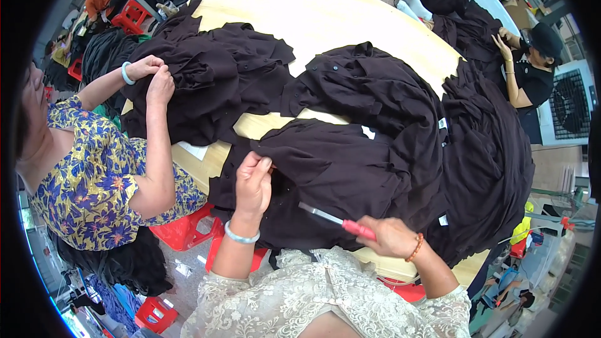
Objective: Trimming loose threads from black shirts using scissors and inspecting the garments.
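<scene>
Both forearms enter from the lower edge, sleeved to about the elbow in pale lace. Left forearm runs nearly straight up; wrist bears a light bangle. Left hand (253,183) raised, back toward the camera, fingers (263,164) curled and pinched together at the tips, closed grip. Right forearm angles in from the lower right toward centre; wrist bears an orange bead bracelet. Right hand (393,236) lies lower than the left, knuckles up, fingers wrapped in a closed fist-like grip. Hands well apart.
</scene>
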Tool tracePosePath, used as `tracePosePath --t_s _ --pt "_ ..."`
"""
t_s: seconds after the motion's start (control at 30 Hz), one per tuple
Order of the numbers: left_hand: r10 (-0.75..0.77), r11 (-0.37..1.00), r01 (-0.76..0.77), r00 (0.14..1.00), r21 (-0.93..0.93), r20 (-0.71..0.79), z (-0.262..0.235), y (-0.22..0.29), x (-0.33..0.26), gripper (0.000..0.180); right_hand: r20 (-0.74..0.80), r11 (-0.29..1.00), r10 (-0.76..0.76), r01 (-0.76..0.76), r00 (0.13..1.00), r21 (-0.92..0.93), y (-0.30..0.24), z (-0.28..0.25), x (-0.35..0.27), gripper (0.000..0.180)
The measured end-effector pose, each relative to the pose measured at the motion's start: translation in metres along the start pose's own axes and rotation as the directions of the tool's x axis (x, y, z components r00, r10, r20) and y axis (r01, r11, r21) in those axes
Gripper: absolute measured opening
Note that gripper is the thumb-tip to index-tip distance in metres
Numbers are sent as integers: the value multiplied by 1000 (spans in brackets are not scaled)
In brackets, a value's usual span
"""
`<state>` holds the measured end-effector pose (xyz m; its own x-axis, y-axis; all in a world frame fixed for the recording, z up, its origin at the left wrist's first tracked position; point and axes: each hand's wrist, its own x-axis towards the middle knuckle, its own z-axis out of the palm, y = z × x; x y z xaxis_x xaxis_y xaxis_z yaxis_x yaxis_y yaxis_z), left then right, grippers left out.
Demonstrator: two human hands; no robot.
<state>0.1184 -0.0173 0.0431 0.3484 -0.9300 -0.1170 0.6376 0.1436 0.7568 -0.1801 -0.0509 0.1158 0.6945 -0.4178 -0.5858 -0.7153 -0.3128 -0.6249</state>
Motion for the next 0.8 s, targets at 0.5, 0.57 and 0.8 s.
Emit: tracePosePath --t_s 0.5,0.57,0.8 --pt "397 911 -301 828 -284 395 90 85 14 52 -777 965 -22 -190 629 -181 69 -21 -12 18" --pt "441 897 -407 781 -174 442 100 76 68 48 -851 975 -41 -166 523 -149 82 -56 -9 27" --pt "-22 831 34 999 555 -28 79 37 155 33 -753 968 138 -247 643 -33 86 -95 1 18"
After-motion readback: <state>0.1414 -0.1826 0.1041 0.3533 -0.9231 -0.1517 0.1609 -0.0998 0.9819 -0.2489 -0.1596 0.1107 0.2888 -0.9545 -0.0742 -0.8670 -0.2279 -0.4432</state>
